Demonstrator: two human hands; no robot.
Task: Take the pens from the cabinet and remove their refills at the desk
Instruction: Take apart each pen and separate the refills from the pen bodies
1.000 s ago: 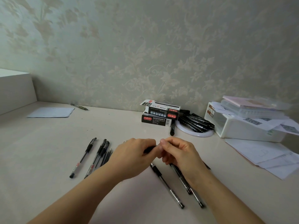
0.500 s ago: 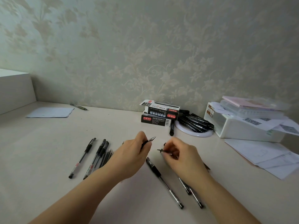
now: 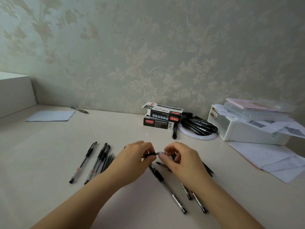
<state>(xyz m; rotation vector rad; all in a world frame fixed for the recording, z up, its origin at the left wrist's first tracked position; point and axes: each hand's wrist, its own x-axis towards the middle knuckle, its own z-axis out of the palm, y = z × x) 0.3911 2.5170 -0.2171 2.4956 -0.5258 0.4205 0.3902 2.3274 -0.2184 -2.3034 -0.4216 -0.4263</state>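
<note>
Over the middle of the desk (image 3: 49, 146), my left hand (image 3: 132, 162) grips a black gel pen (image 3: 151, 154) by its barrel. My right hand (image 3: 179, 161) pinches the silver tip end of the same pen. A small dark pen part (image 3: 160, 164) lies on the desk just below my right fingers. To the left lie three pens (image 3: 97, 162) and several loose refills (image 3: 108, 161). Under and beside my right wrist lie more pens (image 3: 168, 187), partly hidden by the arm.
Two stacked pen boxes (image 3: 162, 117) stand against the wall, with a pile of black markers on a white disc (image 3: 198, 126) beside them. A white storage box (image 3: 244, 129) and loose papers (image 3: 272, 159) fill the right. A blue sheet (image 3: 51, 115) and a pen (image 3: 79, 109) lie far left.
My hands pulled apart half a second ago, each holding a piece, and have now come back together on the pen. A small dark part now lies on the desk.
</note>
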